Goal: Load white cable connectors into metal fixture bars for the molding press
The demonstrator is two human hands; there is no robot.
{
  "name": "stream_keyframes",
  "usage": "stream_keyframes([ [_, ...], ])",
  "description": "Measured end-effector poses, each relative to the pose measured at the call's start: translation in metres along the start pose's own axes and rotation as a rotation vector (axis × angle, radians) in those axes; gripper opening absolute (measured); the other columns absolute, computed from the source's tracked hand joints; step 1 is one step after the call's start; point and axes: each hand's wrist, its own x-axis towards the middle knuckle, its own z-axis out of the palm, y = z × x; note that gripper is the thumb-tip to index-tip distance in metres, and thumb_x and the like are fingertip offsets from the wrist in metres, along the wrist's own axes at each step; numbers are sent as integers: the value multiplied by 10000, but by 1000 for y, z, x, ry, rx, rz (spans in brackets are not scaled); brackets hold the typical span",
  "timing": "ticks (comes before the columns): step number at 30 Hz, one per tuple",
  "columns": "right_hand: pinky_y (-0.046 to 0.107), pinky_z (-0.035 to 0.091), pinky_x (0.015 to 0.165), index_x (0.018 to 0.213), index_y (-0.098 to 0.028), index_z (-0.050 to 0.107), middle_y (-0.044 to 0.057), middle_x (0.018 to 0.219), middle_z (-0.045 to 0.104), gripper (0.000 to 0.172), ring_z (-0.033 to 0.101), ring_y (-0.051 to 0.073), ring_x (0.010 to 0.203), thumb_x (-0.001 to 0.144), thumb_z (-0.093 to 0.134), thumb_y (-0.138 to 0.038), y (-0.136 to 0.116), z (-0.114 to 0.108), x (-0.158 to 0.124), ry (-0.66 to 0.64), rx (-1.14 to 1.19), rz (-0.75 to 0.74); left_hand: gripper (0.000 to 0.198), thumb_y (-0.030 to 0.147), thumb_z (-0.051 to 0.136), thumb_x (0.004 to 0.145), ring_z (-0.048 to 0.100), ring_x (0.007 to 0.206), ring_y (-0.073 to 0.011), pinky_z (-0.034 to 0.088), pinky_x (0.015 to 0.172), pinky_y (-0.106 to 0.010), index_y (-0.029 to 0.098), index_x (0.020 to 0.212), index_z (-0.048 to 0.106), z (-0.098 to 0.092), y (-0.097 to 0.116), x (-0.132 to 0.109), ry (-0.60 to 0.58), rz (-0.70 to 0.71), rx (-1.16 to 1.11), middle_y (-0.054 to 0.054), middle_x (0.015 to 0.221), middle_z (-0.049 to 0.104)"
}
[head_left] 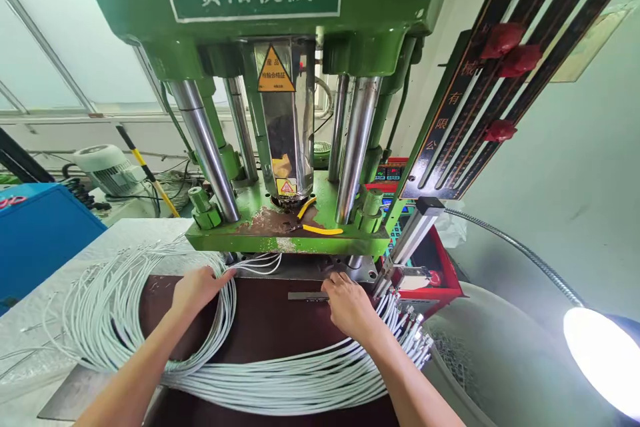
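A large coil of thin white cables (pixel 103 300) lies on the left of the dark work surface, and its strands sweep across the front to the right. My left hand (pixel 197 293) is closed on cables at the coil's inner right side, where several white strands (pixel 260 263) run under the green press (pixel 280 240). My right hand (pixel 347 303) is at the press's lower front edge with its fingers curled. They cover the right end of a flat metal strip (pixel 303 295); what is between the fingertips is hidden. Metal-tipped cable ends (pixel 415 333) bunch to its right.
Pliers with yellow handles (pixel 320 230) rest on the press plate. A red control box (pixel 447 267) stands behind on the right, beside a large pale bin (pixel 493 340). A lit lamp (pixel 600 353) is at far right, and a blue machine (pixel 45 233) at far left.
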Motion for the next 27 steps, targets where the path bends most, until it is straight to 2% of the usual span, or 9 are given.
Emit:
stream_keyframes([
  [4, 342, 420, 940, 1096, -170, 649, 114, 1131, 626, 285, 534, 256, 1125, 833, 548, -125, 2, 3, 0, -30, 24, -34, 494, 523, 379, 913, 664, 958, -354, 463, 753, -386, 134, 847, 675, 11, 14, -13, 25, 84, -8, -200, 879, 713],
  [6, 352, 408, 960, 1135, -165, 635, 123, 1160, 614, 299, 521, 264, 1155, 852, 540, -144, 6, 7, 2, -52, 32, -39, 471, 523, 374, 918, 657, 962, -327, 452, 779, -374, 153, 868, 661, 17, 22, -26, 1, 165, -45, -166, 899, 710],
  [9, 357, 423, 943, 1158, -163, 629, 123, 1164, 614, 312, 538, 268, 1136, 855, 556, -157, 8, 7, 4, -55, 30, -26, 378, 504, 428, 908, 656, 906, -230, 443, 783, -299, 198, 833, 636, 23, 29, -54, -82, 354, -133, -80, 936, 705],
  [11, 365, 430, 934, 1167, -163, 626, 123, 1159, 617, 308, 549, 270, 1120, 865, 564, -183, 3, 3, -1, -14, 31, -30, 294, 474, 498, 878, 651, 857, -183, 443, 751, -257, 219, 800, 623, 26, 30, -75, -155, 482, -188, -32, 925, 699],
  [13, 365, 420, 950, 1163, -165, 626, 117, 1156, 621, 283, 552, 260, 1120, 897, 544, -219, -6, -2, -9, 33, 65, -65, 215, 421, 555, 839, 645, 814, -179, 445, 711, -258, 222, 787, 616, 28, 28, -93, -210, 563, -219, -23, 897, 694],
  [15, 345, 413, 955, 1143, -175, 630, 99, 1147, 630, 258, 567, 233, 1101, 935, 497, -253, -16, -7, -21, 22, 130, -130, 169, 379, 581, 807, 638, 780, -196, 443, 678, -281, 215, 777, 607, 29, 25, -102, -242, 601, -233, -36, 874, 688],
  [18, 322, 436, 870, 1070, -189, 643, 64, 1070, 654, 259, 610, 207, 990, 968, 434, -304, -28, -10, -40, -125, 190, -214, 170, 383, 582, 786, 630, 762, -213, 432, 666, -303, 215, 760, 585, 28, 21, -103, -317, 611, -245, -44, 847, 679],
  [20, 314, 436, 809, 1007, -191, 652, 52, 1003, 664, 281, 622, 203, 922, 976, 413, -335, -30, -9, -50, -213, 192, -221, 184, 401, 572, 779, 626, 762, -219, 422, 660, -308, 221, 743, 569, 26, 21, -99, -382, 599, -242, -42, 824, 675],
  [27, 307, 399, 798, 821, -188, 654, 57, 898, 674, 344, 597, 217, 960, 948, 473, -452, -33, -5, -53, -257, 182, -192, 188, 405, 549, 758, 620, 750, -227, 404, 622, -306, 228, 696, 569, 20, 25, -92, -451, 615, -227, -39, 787, 674],
])
